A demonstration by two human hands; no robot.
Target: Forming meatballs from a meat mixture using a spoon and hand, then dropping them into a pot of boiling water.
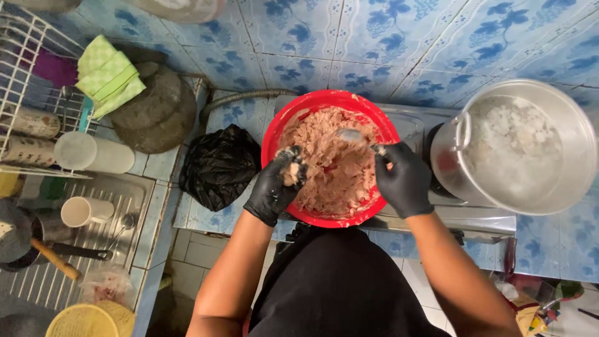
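Your black apron point(340, 281) fills the lower centre, closest to the lens, with both bare forearms reaching forward from it.

Left hand point(274, 184), black glove: fingers curled around a small lump of the pale pink mixture point(290, 173), held at the near-left rim of the red bowl point(273, 138). Closed, grasping the lump.

Right hand point(405, 180), black glove: clenched on the handle of a metal spoon point(352, 134); the spoon's bowl lies over the mixture, pointing toward your left hand.

The red bowl sits between both hands, directly ahead of you, on a steel stove top point(449, 215). The minced mixture point(331, 168) fills most of it. Each hand overlaps the near rim, one on each side.

Right of the bowl, just beside your right hand: a large steel pot point(580, 162) holding cloudy liquid with white pieces, handle toward the bowl.

Left of the bowl: a black plastic bag point(218, 165) on the blue patterned tiles point(299, 68), nearly touching the rim. Further left, a dark round stone mortar point(156, 112), a green checked cloth point(109, 78), a white wire rack point(25, 68), and a steel sink drainer point(134, 200) with a white cup point(84, 211) and a pan point(19, 234). A yellow basket point(87, 321) sits at the bottom left.
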